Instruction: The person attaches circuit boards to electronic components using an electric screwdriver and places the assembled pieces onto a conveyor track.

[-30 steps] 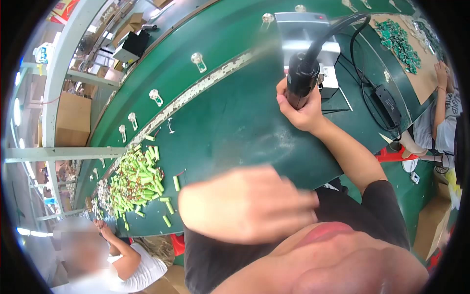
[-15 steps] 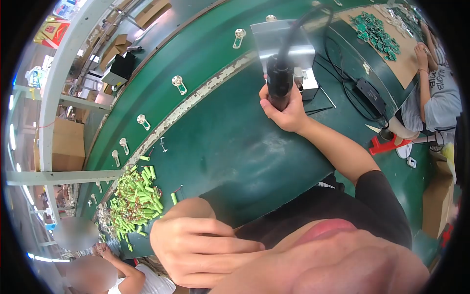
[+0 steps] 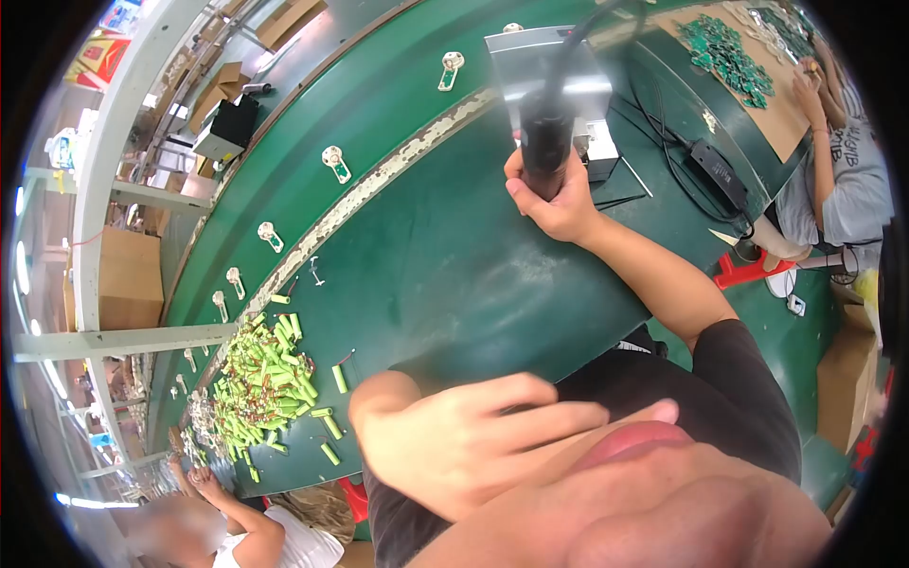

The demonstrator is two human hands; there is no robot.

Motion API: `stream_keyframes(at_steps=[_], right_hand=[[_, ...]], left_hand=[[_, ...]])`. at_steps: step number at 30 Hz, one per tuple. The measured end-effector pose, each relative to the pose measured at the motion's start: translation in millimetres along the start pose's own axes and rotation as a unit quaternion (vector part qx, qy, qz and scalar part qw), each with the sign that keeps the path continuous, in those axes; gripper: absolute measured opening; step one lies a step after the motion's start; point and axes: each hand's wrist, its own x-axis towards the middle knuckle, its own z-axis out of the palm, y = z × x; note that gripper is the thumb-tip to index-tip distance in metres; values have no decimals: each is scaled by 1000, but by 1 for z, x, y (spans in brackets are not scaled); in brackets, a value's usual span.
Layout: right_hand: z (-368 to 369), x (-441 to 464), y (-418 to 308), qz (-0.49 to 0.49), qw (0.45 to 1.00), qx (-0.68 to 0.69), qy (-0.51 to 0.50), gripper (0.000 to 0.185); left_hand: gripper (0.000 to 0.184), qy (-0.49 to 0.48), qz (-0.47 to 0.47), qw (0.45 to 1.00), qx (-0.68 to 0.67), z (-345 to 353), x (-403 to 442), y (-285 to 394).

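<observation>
My right hand (image 3: 566,204) is closed around the thick black handle of a corded tool (image 3: 546,142), in front of a grey metal device (image 3: 559,71) on the green worktable (image 3: 454,275). My left hand (image 3: 483,435) is raised close to my chin and neck, with its fingers partly spread and nothing visible in them. To the left of that hand lies a heap of green cylindrical cells (image 3: 260,383) with small wires. A few loose cells (image 3: 340,379) lie between the heap and my left hand.
White-and-green parts (image 3: 335,164) stand spaced along the green belt (image 3: 398,123) behind a worn rail. A black power adapter (image 3: 717,175) and cables lie at right. Green circuit boards (image 3: 729,57) lie on cardboard. Co-workers sit at lower left (image 3: 256,530) and right (image 3: 843,180).
Since a second ago, the view has shifted, and my left hand has moved down and nearer to my neck and chin. My right hand still holds the black tool by the device.
</observation>
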Motion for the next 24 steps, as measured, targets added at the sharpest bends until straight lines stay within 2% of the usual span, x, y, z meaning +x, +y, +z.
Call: stream_keyframes(at_steps=[3,7,10,12,18,22,24], right_hand=[[-1,1,8,-52,998,-33,-8,61],[-2,1,6,-56,997,-47,-21,61],[0,-1,-1,7,1000,-11,-2,49],[0,0,-2,2,1000,-18,-1,48],[1,-2,-1,9,1000,11,-2,48],[0,-1,2,-8,1000,-5,-10,46],[-1,-1,10,-41,999,-26,-10,57]], left_hand=[[39,56,-17,997,44,12,15,-4],[28,180,-6,979,91,17,9,-12],[24,170,-37,976,131,4,10,-10],[22,157,-52,977,138,2,9,-11],[38,126,-8,990,67,15,4,-12],[50,113,7,991,77,6,-2,-4],[49,117,0,990,74,5,0,-4]])
